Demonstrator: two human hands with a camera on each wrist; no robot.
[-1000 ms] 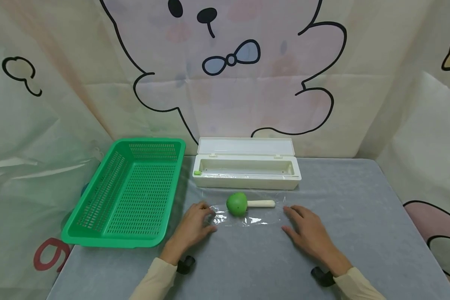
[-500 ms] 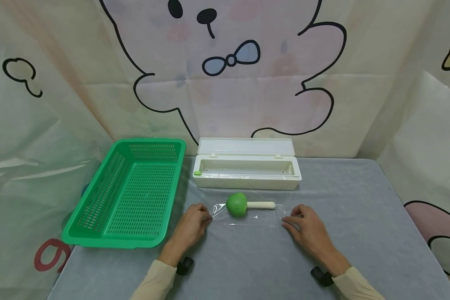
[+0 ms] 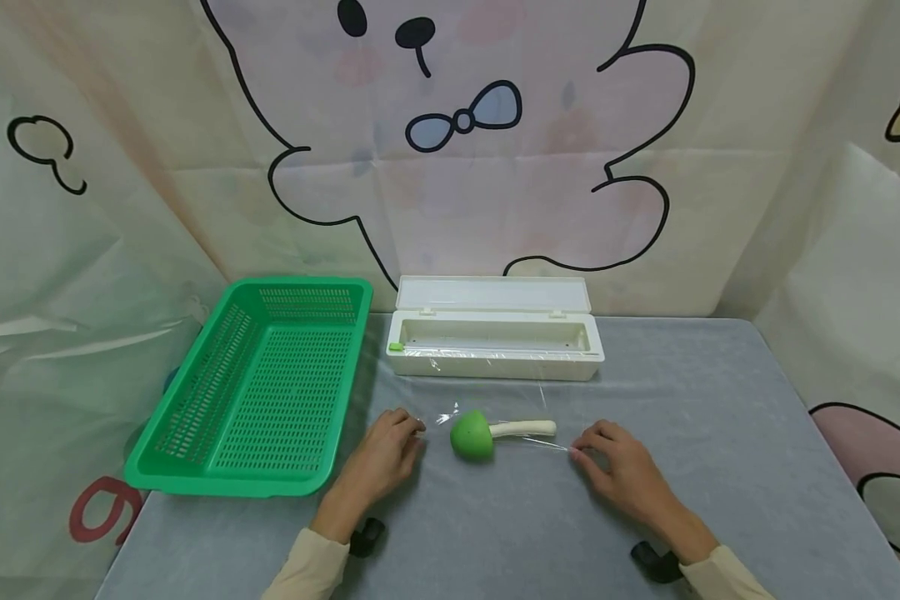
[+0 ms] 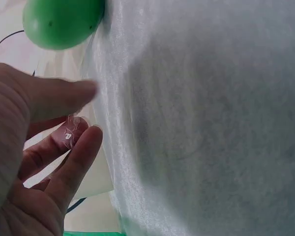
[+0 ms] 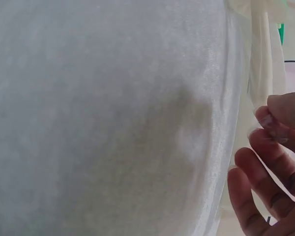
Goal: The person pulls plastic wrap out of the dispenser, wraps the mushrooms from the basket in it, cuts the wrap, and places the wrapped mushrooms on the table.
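Observation:
A toy with a green round head and cream handle [image 3: 477,434] lies on a sheet of clear cling film [image 3: 521,398] that runs from the white dispenser box [image 3: 495,335] towards me. My left hand [image 3: 387,457] pinches the film's near left corner between thumb and fingers [image 4: 71,132]. On the other side, my right hand [image 3: 615,468] pinches the near right corner [image 5: 268,123]. The film is lifted and stretched between both hands, with the green head [image 4: 61,22] just beyond my left fingers.
A green perforated plastic basket [image 3: 258,383] stands at the left on the grey cloth-covered table [image 3: 720,467]. The white box's lid is open against the cartoon-bear curtain [image 3: 465,150] behind.
Both hands have gone from resting beside the film to pinching its near corners and pulling it towards me. The toy has slid nearer on the film.

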